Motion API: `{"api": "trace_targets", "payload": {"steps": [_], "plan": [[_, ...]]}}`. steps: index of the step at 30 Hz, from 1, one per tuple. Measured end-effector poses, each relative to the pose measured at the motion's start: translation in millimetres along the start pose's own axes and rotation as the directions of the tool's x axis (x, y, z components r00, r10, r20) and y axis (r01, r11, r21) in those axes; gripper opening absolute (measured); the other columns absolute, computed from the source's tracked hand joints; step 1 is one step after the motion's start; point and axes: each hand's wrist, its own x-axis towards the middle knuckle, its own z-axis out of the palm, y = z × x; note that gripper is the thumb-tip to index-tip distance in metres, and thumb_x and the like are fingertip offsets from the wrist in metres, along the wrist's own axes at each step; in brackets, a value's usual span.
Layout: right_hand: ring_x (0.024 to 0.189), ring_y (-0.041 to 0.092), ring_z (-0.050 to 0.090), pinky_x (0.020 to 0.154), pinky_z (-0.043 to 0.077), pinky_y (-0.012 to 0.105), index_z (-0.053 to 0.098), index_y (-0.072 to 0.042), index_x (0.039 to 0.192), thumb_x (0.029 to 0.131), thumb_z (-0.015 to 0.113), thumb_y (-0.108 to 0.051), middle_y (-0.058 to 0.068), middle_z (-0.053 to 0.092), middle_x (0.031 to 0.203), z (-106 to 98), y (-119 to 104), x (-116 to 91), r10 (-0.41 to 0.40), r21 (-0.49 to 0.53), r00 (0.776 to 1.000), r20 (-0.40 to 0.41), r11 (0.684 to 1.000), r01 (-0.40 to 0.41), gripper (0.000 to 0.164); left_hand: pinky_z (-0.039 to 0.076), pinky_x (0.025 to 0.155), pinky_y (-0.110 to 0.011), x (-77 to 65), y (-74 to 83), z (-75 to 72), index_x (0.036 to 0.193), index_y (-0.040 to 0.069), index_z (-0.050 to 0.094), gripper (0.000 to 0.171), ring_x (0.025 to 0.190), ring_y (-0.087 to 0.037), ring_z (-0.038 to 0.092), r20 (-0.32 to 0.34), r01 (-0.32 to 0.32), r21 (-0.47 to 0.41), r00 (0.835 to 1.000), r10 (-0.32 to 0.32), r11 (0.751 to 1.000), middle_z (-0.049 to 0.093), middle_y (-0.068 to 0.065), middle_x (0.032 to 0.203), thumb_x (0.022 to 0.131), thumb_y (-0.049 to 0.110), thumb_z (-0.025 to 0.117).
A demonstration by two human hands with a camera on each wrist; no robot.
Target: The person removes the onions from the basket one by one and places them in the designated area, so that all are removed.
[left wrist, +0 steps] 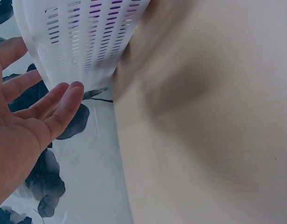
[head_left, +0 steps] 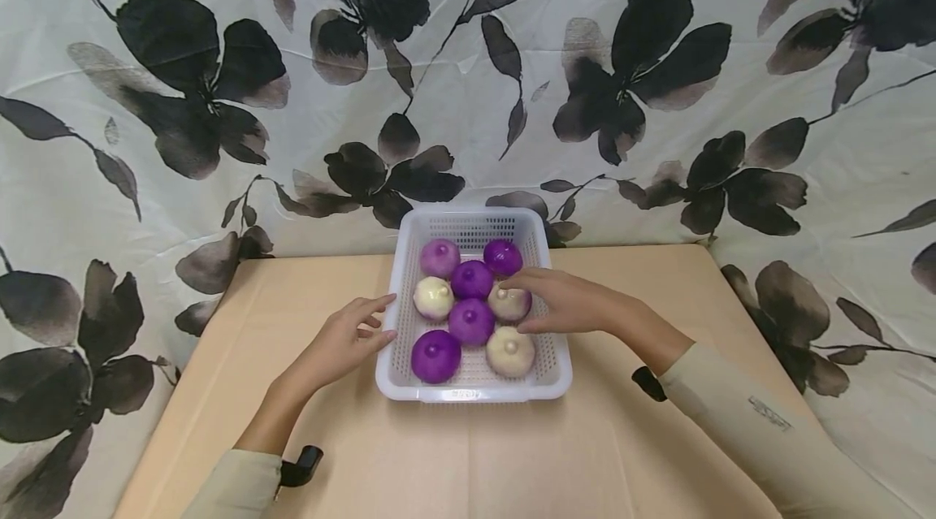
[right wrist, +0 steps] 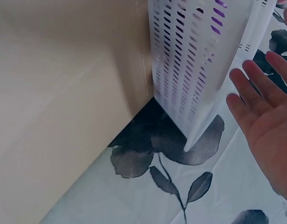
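A white slotted plastic basket (head_left: 474, 395) stands on the table with several onions in it, some purple and some pale. My left hand (head_left: 344, 343) is at the basket's left side, its fingers loosely extended with the tips right at the rim. In the left wrist view those fingers (left wrist: 64, 105) overlap the basket's wall. Over the right rim reaches my right hand (head_left: 563, 304), with fingertips close over a pale onion (head_left: 509, 304) and the thumb beside it. The right wrist view has its fingers (right wrist: 260, 91) fairly straight and spread.
Near the basket's front lie a purple onion (head_left: 435, 356) and another pale onion (head_left: 511, 352). Behind the tan table (head_left: 307, 275) hangs a white cloth (head_left: 497, 97) with dark flowers. A dark wrist strap (head_left: 301, 466) shows at the left sleeve.
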Motion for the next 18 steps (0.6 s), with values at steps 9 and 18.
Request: {"api": "trace_targets", "payload": {"steps": [9, 18], "plan": [[0.126, 0.029, 0.059, 0.109, 0.05, 0.046, 0.063, -0.004, 0.137, 0.085, 0.085, -0.028, 0.012, 0.065, 0.134, 4, -11, 11, -0.02, 0.058, 0.992, 0.125, 0.998, 0.013, 0.061, 0.061, 0.073, -0.026, 3.1, 2.5, -0.4, 0.148, 0.002, 0.054, 0.061, 0.095, -0.022, 0.069, 0.013, 0.072, -0.045, 0.997, -0.072, 0.996, 0.064, -0.019, 0.122, 0.093, 0.015, 0.077], [0.125, 0.033, 0.064, 0.11, 0.051, 0.045, 0.065, -0.003, 0.134, 0.083, 0.086, -0.022, 0.014, 0.067, 0.132, 8, -14, 27, -0.045, 0.073, 0.965, 0.258, 0.997, 0.027, 0.058, 0.059, 0.068, -0.022, 4.5, 0.7, 0.7, 0.148, 0.0, 0.054, 0.063, 0.092, -0.021, 0.069, 0.018, 0.129, -0.128, 0.992, -0.128, 0.983, 0.064, -0.02, 0.12, 0.09, 0.01, 0.078]]}}
